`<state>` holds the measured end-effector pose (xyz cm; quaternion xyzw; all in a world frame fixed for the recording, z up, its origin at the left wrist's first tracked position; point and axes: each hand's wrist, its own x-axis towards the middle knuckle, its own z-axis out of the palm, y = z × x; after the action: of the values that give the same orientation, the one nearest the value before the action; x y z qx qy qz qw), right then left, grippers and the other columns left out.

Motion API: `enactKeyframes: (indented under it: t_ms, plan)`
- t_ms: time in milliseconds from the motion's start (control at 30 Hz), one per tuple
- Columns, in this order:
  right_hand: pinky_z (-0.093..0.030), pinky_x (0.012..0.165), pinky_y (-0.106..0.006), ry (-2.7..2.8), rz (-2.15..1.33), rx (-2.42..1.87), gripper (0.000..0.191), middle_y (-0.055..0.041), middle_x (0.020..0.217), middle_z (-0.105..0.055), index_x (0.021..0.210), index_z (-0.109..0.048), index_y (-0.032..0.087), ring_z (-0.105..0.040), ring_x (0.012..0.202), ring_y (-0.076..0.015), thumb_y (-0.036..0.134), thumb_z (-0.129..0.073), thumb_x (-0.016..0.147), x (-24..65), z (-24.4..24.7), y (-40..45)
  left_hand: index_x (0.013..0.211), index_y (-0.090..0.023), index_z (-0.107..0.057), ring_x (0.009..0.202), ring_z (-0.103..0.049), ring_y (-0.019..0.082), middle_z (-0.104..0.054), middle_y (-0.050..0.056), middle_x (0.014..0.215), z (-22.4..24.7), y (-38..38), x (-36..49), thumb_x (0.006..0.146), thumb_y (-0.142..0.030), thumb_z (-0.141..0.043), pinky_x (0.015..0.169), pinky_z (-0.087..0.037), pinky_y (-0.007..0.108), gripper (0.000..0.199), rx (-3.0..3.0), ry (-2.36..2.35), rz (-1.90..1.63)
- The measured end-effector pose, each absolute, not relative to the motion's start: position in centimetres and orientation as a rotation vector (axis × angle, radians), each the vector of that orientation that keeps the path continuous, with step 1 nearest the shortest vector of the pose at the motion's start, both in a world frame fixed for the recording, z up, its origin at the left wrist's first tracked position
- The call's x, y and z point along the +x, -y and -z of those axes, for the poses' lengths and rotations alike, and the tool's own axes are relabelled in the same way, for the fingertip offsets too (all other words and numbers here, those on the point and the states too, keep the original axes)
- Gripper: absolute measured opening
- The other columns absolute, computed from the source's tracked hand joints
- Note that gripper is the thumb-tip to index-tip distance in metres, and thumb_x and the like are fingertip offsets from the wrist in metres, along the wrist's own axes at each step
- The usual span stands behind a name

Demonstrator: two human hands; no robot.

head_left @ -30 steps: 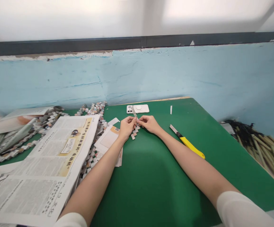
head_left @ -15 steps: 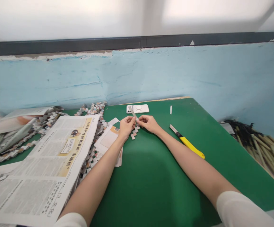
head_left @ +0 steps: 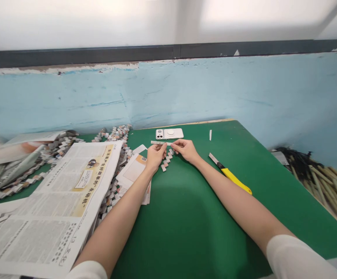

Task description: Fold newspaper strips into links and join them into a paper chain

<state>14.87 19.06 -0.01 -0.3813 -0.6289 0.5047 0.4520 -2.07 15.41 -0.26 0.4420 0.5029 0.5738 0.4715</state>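
A narrow folded paper strip (head_left: 157,142) lies crosswise between my two hands above the green table (head_left: 185,224). My left hand (head_left: 156,155) pinches it near its middle, with one end sticking out to the left. The right end sits between the thumb and fingers of my right hand (head_left: 187,150). Just below, a short zigzag chain of folded paper (head_left: 164,166) rests on the table between the hands; its upper end is partly hidden by my fingers. Beyond the hands lies a white phone (head_left: 170,133).
A yellow utility knife (head_left: 235,180) lies right of my right hand, blade out. Farther back is a loose paper strip (head_left: 210,135). Newspapers (head_left: 54,201) and paper cards (head_left: 132,170) cover the left side, over long woven paper chains (head_left: 110,197). A blue wall (head_left: 185,93) bounds the table's back.
The paper strip has turned from slanting up and away to lying level from left to right. My right hand has shifted slightly right and upward.
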Motion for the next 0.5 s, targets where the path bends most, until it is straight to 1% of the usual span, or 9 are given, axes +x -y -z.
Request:
enactKeyframes:
  t_ms: [233,333,433,500]
  plan:
    - [-0.046,0.053,-0.029,1.581,-1.23,-0.953,0.05,-0.0032,0.066,-0.067,0.078,-0.068,0.017,-0.054,0.053,-0.014,0.066,-0.078,0.075,14.95,-0.07,-18.85,0.073,-0.015,-0.063,0.045,-0.047,0.009,-0.057,0.0,0.055,0.02,-15.27,-1.99,0.08,-0.05,-0.078,0.045,-0.036,0.022,0.039,1.083,-1.258,-1.391]
    - [-0.049,0.058,-0.029,1.595,-1.242,-0.923,0.049,-0.0028,0.068,-0.066,0.08,-0.068,0.018,-0.055,0.056,-0.0143,0.067,-0.071,0.081,14.99,-0.19,-18.92,0.073,-0.015,-0.062,0.044,-0.047,0.009,-0.058,0.0,0.055,0.18,-15.41,-2.07,0.079,-0.052,-0.079,0.044,-0.036,0.022,0.04,1.067,-1.247,-1.406]
    - [-0.052,0.063,-0.03,1.574,-1.26,-0.869,0.047,-0.0026,0.072,-0.066,0.087,-0.068,0.018,-0.056,0.059,-0.0142,0.065,-0.066,0.086,15.01,-0.06,-19.09,0.069,-0.016,-0.06,0.043,-0.047,0.008,-0.057,-0.001,0.055,0.36,-15.57,-2.16,0.079,-0.051,-0.079,0.044,-0.036,0.022,0.041,1.054,-1.224,-1.432]
    - [-0.053,0.066,-0.03,1.565,-1.247,-0.837,0.043,-0.0026,0.077,-0.067,0.095,-0.068,0.019,-0.058,0.064,-0.0148,0.06,-0.072,0.083,14.99,0.19,-19.17,0.067,-0.016,-0.059,0.043,-0.047,0.008,-0.057,0.0,0.054,0.4,-15.64,-2.19,0.08,-0.051,-0.078,0.044,-0.036,0.022,0.041,1.044,-1.218,-1.434]
